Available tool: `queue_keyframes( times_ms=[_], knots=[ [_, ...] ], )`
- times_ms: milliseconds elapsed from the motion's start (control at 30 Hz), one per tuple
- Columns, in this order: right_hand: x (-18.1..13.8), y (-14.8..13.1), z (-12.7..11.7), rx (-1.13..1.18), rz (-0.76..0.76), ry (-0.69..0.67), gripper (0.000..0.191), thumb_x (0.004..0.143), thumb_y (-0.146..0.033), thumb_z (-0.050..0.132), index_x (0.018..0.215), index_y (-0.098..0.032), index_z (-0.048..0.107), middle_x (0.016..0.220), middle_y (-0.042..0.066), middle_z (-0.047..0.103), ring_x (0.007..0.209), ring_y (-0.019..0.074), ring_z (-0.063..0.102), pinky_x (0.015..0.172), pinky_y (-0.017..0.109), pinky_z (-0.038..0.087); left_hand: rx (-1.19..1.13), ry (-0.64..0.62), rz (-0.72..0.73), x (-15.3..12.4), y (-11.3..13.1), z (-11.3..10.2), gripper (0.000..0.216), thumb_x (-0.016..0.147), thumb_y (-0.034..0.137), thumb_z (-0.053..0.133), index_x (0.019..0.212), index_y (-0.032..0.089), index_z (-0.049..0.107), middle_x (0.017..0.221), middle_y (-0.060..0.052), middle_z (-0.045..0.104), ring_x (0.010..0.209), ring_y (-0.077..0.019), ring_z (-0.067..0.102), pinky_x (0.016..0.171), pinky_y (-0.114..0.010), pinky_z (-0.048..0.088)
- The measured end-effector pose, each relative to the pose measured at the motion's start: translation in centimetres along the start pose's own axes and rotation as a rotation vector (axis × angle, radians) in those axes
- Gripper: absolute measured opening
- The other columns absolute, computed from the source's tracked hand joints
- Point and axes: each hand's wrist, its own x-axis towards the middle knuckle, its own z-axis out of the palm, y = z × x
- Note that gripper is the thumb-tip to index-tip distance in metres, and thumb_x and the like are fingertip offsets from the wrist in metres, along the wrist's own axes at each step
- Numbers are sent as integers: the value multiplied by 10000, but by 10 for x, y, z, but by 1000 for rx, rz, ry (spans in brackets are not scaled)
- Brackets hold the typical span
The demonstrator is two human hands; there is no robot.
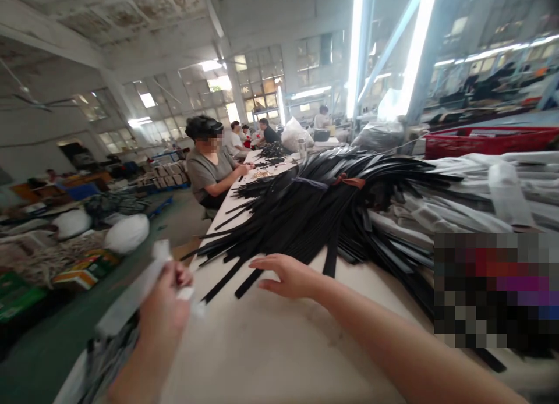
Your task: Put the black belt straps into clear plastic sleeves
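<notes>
My left hand point(165, 311) is closed around a long clear plastic sleeve point(131, 293) that hangs off the near left edge of the white table point(271, 346). My right hand point(290, 276) reaches across the table with fingers stretched out, holding nothing, its fingertips close to the ends of a big pile of black belt straps point(314, 212). The straps fan out toward the table's left edge.
Straps wrapped in clear sleeves point(480, 183) lie stacked at the right, behind them a red crate point(489, 139). A seated person in a grey shirt point(209, 171) works farther along the table, others beyond. Bags and boxes point(87, 241) cover the floor at left.
</notes>
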Motion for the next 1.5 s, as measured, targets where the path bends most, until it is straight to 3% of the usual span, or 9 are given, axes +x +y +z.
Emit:
queue_keyframes(
  times_ms=[167, 267, 467, 700, 800, 933, 1133, 1300, 1500],
  knots=[
    [2, 24, 10, 469, 227, 177, 864, 676, -395, 780, 1405, -254, 338, 1449, 137, 359, 1250, 269, 450, 999, 428, 413, -135, -36, -189, 14, -61, 66, 237, 824, -65, 440, 754, 129, 556, 685, -2, 575, 607, -56, 583, 590, -149, 496],
    [7, 30, 18, 803, 312, 215, 963, 589, -409, 840, 1381, -258, 312, 1309, 136, 512, 1083, 232, 580, 862, 375, 502, -165, -77, -252, 8, -87, 85, 251, 811, -72, 455, 772, 138, 587, 703, -18, 613, 634, -67, 610, 632, -158, 518],
    [8, 24, 20, 843, 546, 58, 464, 691, -578, 704, 717, -151, 524, 628, 0, 606, 575, 144, 627, 556, 247, 499, -192, -119, -151, 17, -80, 72, 100, 832, 41, 553, 834, 127, 606, 754, -42, 665, 736, -107, 656, 692, -187, 526],
    [-1, 27, -18, 782, 696, -118, 396, 688, -495, 749, 775, -130, 622, 518, -77, 460, 400, 27, 369, 464, 191, 502, -295, -198, -28, 57, -25, 33, 182, 859, 86, 484, 686, 142, 487, 439, 98, 345, 323, -12, 283, 372, -133, 248],
    [-8, 34, -31, 743, 791, -112, 366, 660, -435, 791, 747, -110, 648, 594, -23, 551, 464, 43, 467, 462, 160, 500, -436, -405, -25, 54, 1, 21, 181, 837, 66, 467, 683, 160, 448, 444, 102, 291, 330, -29, 260, 380, -148, 267],
    [-10, 46, -43, 812, 841, 215, 335, 636, -373, 821, 751, -95, 674, 605, 14, 585, 504, 67, 524, 507, 188, 546, -488, -743, 62, 34, 25, 11, 187, 748, 96, 621, 682, 177, 465, 458, 100, 346, 372, -38, 343, 428, -146, 347],
    [-5, 45, -50, 826, 748, 380, 298, 634, -348, 809, 735, -108, 665, 610, 4, 593, 478, 50, 511, 479, 161, 517, 363, -1554, -138, 12, 24, 18, 208, 649, 366, 780, 706, 187, 690, 735, -90, 683, 733, -223, 650, 700, -316, 509],
    [1, 21, -37, 663, 613, 54, 242, 682, -316, 731, 613, -114, 615, 470, -37, 513, 383, 32, 418, 366, 127, 385, 496, -866, -95, 13, -25, 36, 383, 740, 431, 700, 1024, 179, 647, 1032, -108, 655, 917, -196, 620, 748, -282, 499],
    [6, 7, -10, 216, 610, -57, 227, 742, -325, 649, 625, -133, 614, 540, -9, 579, 430, 83, 522, 373, 158, 419, 786, -809, -136, 0, -74, 45, 228, 621, 207, 765, 797, 108, 659, 780, -82, 682, 724, -183, 638, 671, -280, 485]
  ],
)
